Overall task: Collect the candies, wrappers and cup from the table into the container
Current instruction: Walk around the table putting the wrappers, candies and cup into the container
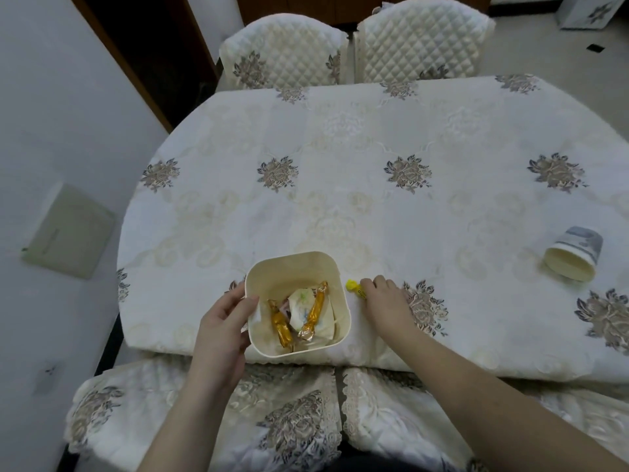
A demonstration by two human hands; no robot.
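Observation:
A cream square container (pixel 335 284) stands near the table's front edge. Inside it lie two gold-wrapped candies (pixel 315 310) and white wrappers (pixel 301 301). My left hand (pixel 226 316) holds the container's left wall, thumb over the rim. Just right of the container a yellow-wrapped candy (pixel 353 287) lies on the cloth, and my right hand (pixel 383 301) pinches its right end with curled fingers. A paper cup (pixel 573 258) with a grey-blue print lies on its side at the far right, its mouth turned toward me.
The table (pixel 374 199) is covered by a cream floral cloth. Two quilted chairs (pixel 286 52) stand at the far side and two (pixel 211 420) at the near side under my arms. A white wall runs along the left.

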